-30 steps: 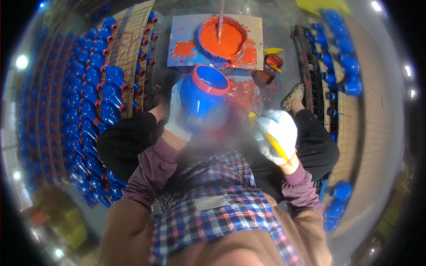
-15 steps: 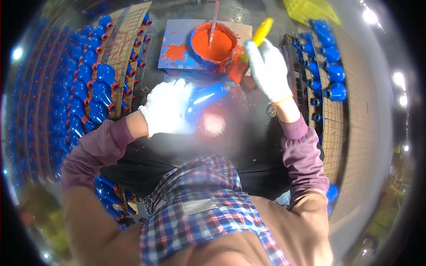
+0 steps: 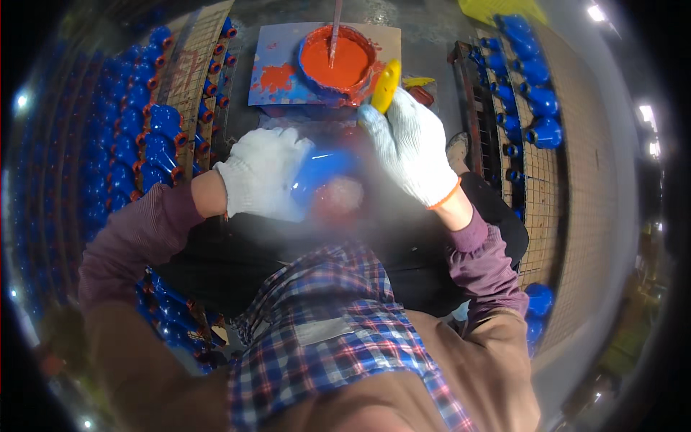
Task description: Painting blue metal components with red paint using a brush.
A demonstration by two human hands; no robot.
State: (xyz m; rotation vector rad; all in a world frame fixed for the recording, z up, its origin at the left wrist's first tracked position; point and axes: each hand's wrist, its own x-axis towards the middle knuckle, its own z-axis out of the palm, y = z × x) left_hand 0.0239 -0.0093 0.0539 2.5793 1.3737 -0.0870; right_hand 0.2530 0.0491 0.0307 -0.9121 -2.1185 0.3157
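My left hand (image 3: 263, 173), in a white knit glove, grips a blue rounded part (image 3: 317, 173) over my lap. Its lower side, blurred, looks orange-red. My right hand (image 3: 409, 144), also gloved, holds a yellow-handled brush (image 3: 386, 85) just right of the part, the handle pointing up toward a round bucket of orange-red paint (image 3: 337, 59). A stick stands in the paint. The brush's bristles are hidden behind my hand.
The bucket rests on a paint-smeared blue board (image 3: 277, 72). Rows of blue parts with orange ends (image 3: 144, 144) fill racks on my left, and more blue parts (image 3: 533, 93) lie on a mesh rack at right. A small red can (image 3: 423, 93) stands beside the bucket.
My right hand came back down from near the bucket to the blue part. The left hand turned the part and lowered it slightly.
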